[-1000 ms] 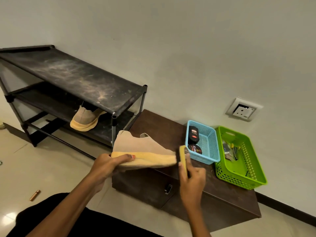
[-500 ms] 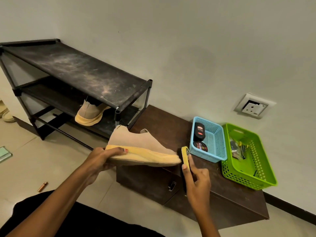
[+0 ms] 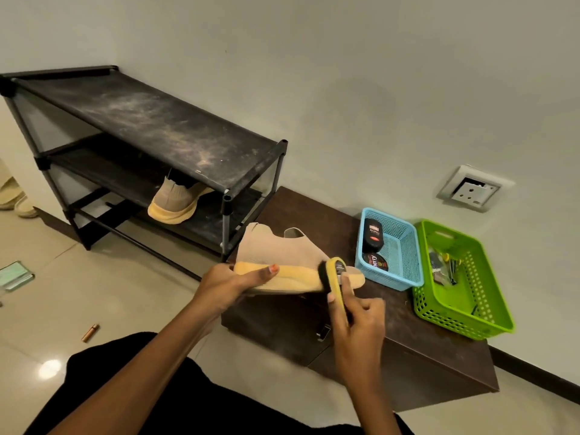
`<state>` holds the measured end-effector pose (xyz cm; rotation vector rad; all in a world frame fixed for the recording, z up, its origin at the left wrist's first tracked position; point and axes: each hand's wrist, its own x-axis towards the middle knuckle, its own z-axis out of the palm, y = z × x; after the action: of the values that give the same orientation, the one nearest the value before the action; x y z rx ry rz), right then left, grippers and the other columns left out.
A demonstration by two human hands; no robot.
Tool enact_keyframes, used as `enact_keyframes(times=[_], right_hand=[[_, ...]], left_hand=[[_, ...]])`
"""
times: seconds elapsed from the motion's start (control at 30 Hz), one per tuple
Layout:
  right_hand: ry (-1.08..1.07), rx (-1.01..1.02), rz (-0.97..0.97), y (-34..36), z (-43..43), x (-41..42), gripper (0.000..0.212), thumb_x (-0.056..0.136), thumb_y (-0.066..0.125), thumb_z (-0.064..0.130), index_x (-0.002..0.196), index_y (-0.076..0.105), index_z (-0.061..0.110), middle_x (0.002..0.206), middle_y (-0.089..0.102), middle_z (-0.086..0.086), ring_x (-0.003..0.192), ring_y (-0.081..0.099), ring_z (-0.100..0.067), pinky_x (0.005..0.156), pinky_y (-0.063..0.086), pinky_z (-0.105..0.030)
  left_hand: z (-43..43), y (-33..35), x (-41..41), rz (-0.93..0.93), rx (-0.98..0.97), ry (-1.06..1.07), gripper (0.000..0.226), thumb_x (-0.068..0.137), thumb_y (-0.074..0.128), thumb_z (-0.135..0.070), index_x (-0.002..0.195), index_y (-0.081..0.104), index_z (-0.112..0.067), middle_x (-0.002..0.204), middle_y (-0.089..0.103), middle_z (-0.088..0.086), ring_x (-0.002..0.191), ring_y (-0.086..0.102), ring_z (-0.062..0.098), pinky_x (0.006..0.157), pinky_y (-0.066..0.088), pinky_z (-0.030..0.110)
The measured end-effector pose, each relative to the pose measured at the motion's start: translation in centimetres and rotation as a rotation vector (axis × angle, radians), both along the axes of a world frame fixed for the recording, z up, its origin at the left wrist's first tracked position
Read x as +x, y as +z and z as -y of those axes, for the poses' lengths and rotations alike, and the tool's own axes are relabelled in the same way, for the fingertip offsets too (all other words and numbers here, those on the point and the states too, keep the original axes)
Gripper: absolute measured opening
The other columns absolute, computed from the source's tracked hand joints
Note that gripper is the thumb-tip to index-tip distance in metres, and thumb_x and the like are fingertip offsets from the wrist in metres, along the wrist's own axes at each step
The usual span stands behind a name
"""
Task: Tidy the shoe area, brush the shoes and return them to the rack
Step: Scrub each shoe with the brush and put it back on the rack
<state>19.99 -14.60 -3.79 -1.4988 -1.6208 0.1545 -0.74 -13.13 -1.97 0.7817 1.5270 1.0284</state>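
Centrally, just below the middle of the frame, a beige knit shoe (image 3: 282, 254) with a yellow sole is held in the air, sole edge towards the camera, toe pointing right. The left hand (image 3: 227, 282) grips its heel end, fingers curled under the sole and the thumb laid flat along the yellow edge. The right hand (image 3: 359, 324) is wrapped round a yellow-backed brush (image 3: 336, 279), index finger stretched along its back; the dark bristles press against the side of the shoe near the toe.

Behind and below the shoe sits a low dark brown cabinet (image 3: 314, 208) against the wall. On its top, right of centre, a blue basket (image 3: 406, 246) holds a black bottle (image 3: 373, 237) and a round tin (image 3: 375, 262). Just beside it, further right, a green basket (image 3: 492, 284) holds small tools too blurred to name. A wall socket (image 3: 474, 191) is set above the baskets.

In the upper left stands a black shoe rack (image 3: 150, 130), its top shelf dusty. A matching beige shoe (image 3: 175, 200) rests on the middle shelf, heel towards the camera, jutting over the front edge.

On the tiled floor at lower left lies a small copper-coloured cylinder (image 3: 90, 332). At the left edge are pale footwear (image 3: 14, 199) and, lower, a flat green object (image 3: 15, 274).
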Motion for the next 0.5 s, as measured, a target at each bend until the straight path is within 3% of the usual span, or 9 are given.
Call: enact_keyframes(times=[0.07,0.17,0.23,0.3,0.43,0.5], right_hand=[[0.031,0.003,-0.07,0.5,0.9,-1.7,0.053,0.083,0.05,0.048,0.13,0.05,0.023,0.081,0.037,0.002,0.074,0.042,-0.004,0.068,0.035,-0.014],[0.242,0.032,-0.02,0.9,3.0,-4.8,0.05,0.086,0.049,0.044,0.13,0.055,0.022,0.086,0.037,0.004,0.076,0.044,-0.003,0.07,0.038,-0.01],[0.131,0.011,0.011,0.7,1.3,-2.7,0.047,0.086,0.055,0.04,0.13,0.053,0.023,0.084,0.036,0.002,0.074,0.041,0.0,0.069,0.037,-0.015],[-0.039,-0.058,-0.054,0.4,0.1,-0.3,0.046,0.086,0.063,0.033,0.129,0.048,0.027,0.08,0.035,0.002,0.075,0.04,0.004,0.07,0.035,-0.019],[0.236,0.038,-0.011,0.9,3.2,-4.3,0.046,0.086,0.055,0.039,0.129,0.056,0.021,0.087,0.042,-0.001,0.079,0.042,0.0,0.072,0.038,-0.011],[0.183,0.029,0.008,0.5,1.7,-3.3,0.047,0.087,0.054,0.038,0.13,0.054,0.021,0.085,0.04,-0.001,0.078,0.041,0.0,0.071,0.036,-0.009]], left_hand=[[0.3,0.2,0.2,-0.019,0.002,-0.024,0.093,0.02,0.077,-0.074,0.085,0.067,-0.009,0.086,0.071,0.007,0.085,0.068,0.024,0.083,0.056,0.041],[0.0,0.3,0.1,-0.028,0.016,-0.04,0.095,0.014,0.077,-0.078,0.078,0.07,-0.007,0.08,0.072,0.01,0.082,0.068,0.026,0.08,0.054,0.043],[0.1,0.5,0.1,-0.009,0.026,-0.043,0.09,0.022,0.078,-0.077,0.079,0.067,-0.008,0.081,0.07,0.009,0.079,0.064,0.024,0.072,0.053,0.037],[0.2,0.7,0.4,-0.047,0.025,-0.056,0.08,0.033,0.077,-0.07,0.082,0.063,-0.009,0.086,0.067,0.008,0.084,0.063,0.024,0.075,0.055,0.037],[0.1,0.9,0.3,-0.072,0.031,-0.085,0.087,0.022,0.078,-0.077,0.076,0.066,-0.011,0.082,0.07,0.01,0.086,0.066,0.028,0.08,0.053,0.041],[0.1,1.0,0.1,-0.049,0.01,-0.072,0.086,0.022,0.081,-0.074,0.078,0.064,-0.011,0.082,0.069,0.009,0.087,0.067,0.028,0.083,0.054,0.043]])
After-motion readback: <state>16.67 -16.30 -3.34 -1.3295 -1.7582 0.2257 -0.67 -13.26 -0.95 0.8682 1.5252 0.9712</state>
